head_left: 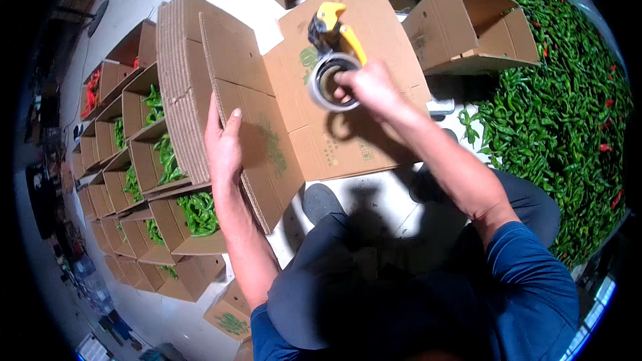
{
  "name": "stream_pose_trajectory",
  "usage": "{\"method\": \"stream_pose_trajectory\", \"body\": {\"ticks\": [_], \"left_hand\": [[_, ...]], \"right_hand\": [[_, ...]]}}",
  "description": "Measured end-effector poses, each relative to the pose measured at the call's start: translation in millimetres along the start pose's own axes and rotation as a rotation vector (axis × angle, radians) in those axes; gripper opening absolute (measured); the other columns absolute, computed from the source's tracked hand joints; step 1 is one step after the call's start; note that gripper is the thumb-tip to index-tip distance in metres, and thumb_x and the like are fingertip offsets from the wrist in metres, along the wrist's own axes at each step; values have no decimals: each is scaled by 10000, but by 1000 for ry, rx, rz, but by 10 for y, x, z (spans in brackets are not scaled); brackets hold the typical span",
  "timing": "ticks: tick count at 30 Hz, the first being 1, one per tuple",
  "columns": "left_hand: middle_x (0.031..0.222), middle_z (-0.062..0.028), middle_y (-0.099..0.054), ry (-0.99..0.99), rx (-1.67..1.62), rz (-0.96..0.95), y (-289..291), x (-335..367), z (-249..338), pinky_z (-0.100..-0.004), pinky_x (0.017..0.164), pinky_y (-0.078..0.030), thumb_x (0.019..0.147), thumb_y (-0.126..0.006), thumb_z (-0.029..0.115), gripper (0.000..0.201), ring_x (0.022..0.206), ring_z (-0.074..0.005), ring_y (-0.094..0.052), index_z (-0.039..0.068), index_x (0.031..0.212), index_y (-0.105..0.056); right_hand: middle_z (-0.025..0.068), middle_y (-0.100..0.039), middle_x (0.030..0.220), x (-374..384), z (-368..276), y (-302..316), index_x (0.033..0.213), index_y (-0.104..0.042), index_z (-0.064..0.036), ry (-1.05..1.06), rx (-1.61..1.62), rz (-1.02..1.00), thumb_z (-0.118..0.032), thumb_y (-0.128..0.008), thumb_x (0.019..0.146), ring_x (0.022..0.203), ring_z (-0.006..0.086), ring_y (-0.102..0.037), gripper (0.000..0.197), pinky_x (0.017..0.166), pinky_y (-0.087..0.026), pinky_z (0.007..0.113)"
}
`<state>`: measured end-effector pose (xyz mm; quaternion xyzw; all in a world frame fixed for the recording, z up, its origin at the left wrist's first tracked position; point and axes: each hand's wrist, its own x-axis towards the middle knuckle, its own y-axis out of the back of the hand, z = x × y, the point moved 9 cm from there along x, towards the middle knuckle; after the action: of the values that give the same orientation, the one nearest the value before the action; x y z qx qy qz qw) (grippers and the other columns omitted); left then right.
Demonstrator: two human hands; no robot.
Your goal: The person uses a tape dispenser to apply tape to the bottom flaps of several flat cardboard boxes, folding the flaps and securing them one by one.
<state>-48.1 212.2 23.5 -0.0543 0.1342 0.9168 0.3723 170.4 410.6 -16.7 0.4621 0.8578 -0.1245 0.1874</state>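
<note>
My left hand (225, 150) grips the edge of an upright flat cardboard box (261, 110), thumb on the near face and fingers behind it. In my right hand (374, 87) is a tape dispenser (328, 16) with yellow parts, my fingers reaching into the ring of its tape roll. It is held above a printed cardboard panel (314, 120) that lies open beside the upright one, apparently joined to it along a crease. The dispenser is slightly blurred, and whether tape touches the cardboard I cannot tell.
A stack of flattened cardboard boxes (182, 87) stands left of my left hand. Beyond it are stacked open boxes holding green peppers (198, 214) and red peppers (93, 91). On the right lies a large heap of green peppers (562, 127), with an open carton (445, 30) beside it.
</note>
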Motion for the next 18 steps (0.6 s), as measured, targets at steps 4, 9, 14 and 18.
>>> {"method": "stream_pose_trajectory", "body": {"ticks": [4, 9, 14, 18], "left_hand": [[1534, -140, -452, 71, 25, 11, -6, -23, 98, -359, 1155, -326, 994, -594, 131, 605, 1389, -234, -440, 25, 1541, -359], [1550, -171, -423, 87, 64, 85, -43, -11, 149, -358, 1164, -300, 990, -578, 119, 603, 1396, -236, -429, 17, 1541, -356], [1549, -160, -420, 129, -13, 137, 116, -66, 23, -355, 1169, -294, 990, -591, 149, 624, 1400, -239, -416, -7, 1540, -342], [1530, -161, -439, 75, -12, 66, 45, -29, 51, -356, 1153, -327, 965, -602, 104, 650, 1364, -242, -457, -7, 1545, -331]], "right_hand": [[94, -583, 739, 181, 1122, -436, 941, -589, 11, -395, 275, -99, 82, -583, 804, 595, 180, -590, 154, 541, -478, 338], [136, -580, 1101, 658, 1707, -983, 1221, -504, -28, -689, 585, -234, 57, -525, 813, 1009, 293, -617, 417, 741, -492, 529], [151, -619, 998, 1244, 912, -1152, 1113, -575, 4, -333, 262, -47, 24, -523, 817, 839, 249, -619, 301, 724, -485, 426], [242, -654, 1225, 1494, 650, -1284, 1451, -494, -87, -23, -262, -90, -31, -521, 828, 1171, 324, -634, 625, 984, -496, 388]]}}
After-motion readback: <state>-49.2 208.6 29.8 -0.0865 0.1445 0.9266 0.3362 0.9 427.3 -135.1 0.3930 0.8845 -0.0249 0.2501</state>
